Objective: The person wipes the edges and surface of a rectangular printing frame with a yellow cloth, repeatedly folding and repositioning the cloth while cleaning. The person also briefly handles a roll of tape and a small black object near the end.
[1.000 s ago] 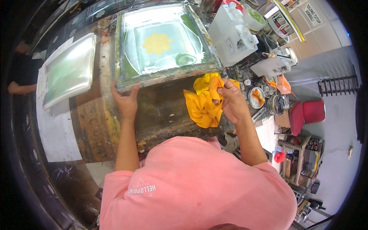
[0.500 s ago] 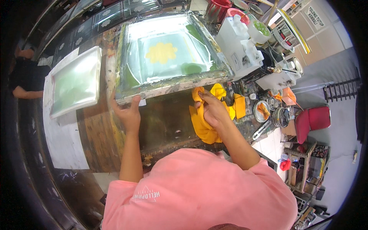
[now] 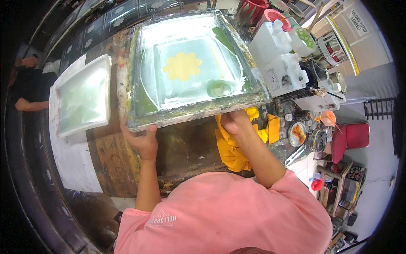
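Right hand [image 3: 235,123] moved in under near edge of screen [image 3: 198,86], fingers partly hidden, clutching orange cloth [image 3: 230,150]; left hand [image 3: 144,143] grips screen's near left corner.

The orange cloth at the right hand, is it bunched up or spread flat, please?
Bunched up: the orange cloth shows creased folds by the right hand.

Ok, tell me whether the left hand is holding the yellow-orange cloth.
No, the left hand grips the near left corner of the framed screen, while the yellow-orange cloth is in the right hand.
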Demonstrator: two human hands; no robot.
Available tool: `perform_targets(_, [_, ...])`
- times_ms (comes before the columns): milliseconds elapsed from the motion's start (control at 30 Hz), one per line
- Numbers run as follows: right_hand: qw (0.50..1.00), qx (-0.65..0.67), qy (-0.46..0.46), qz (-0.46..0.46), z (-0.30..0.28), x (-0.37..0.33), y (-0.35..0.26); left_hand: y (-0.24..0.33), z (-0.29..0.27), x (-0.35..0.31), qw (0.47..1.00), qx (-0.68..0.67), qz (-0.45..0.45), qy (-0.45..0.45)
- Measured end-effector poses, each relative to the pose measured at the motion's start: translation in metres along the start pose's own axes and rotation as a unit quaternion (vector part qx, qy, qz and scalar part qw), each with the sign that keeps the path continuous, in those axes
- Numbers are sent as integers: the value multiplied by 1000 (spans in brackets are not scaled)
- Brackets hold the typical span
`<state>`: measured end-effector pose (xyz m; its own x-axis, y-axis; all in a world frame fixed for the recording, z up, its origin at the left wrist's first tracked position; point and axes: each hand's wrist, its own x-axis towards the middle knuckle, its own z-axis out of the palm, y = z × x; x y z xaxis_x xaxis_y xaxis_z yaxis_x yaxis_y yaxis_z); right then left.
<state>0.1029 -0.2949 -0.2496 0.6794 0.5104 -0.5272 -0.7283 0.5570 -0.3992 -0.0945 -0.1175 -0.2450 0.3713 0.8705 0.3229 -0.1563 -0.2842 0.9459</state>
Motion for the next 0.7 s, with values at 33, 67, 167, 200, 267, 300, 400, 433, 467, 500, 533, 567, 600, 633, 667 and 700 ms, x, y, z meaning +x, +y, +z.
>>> perform_targets(33, [1000,-6,-5,2,-4,2,0,1,0,0,1000,15,2,1])
perform_targets(67, [992,27,-107,55,-15,4,-2,1,-1,0,1000,16,3,3])
perform_targets(167, [939,88,-298,146,-49,4,-17,3,0,1,1000,15,5,7])
perform_targets(200, [944,86,-288,136,-53,1,-20,4,1,1,1000,16,5,8])
perform_targets(267, [975,58,-190,97,-46,-3,-23,3,0,0,1000,22,8,11])
perform_targets(300, [992,31,-101,68,-26,-7,-25,0,-1,0,999,29,14,14])
perform_targets(400, [1000,1,-12,0,-19,6,-10,1,2,2,999,23,26,11])
perform_targets(433, [1000,-1,-12,-19,-22,10,-4,3,3,3,999,17,29,8])
perform_targets(467, [999,-42,6,-28,-16,8,1,4,3,3,1000,12,27,7])
perform_targets(500, [995,-6,-95,32,-24,8,0,5,3,3,1000,6,25,6])
perform_targets(533, [976,31,-195,92,-40,10,-3,6,4,4,1000,1,22,5])
perform_targets(567, [942,67,-291,150,-51,10,-8,6,3,4,1000,3,22,4])
perform_targets(600, [946,67,-283,141,-54,8,-14,7,3,3,1000,7,21,5])
perform_targets(633, [950,66,-275,131,-56,6,-19,7,2,3,1000,11,19,5])
perform_targets(667, [954,66,-266,118,-56,4,-23,7,2,3,1000,11,16,6])
perform_targets(700, [975,41,-201,90,-45,1,-24,7,2,1,1000,12,13,7])
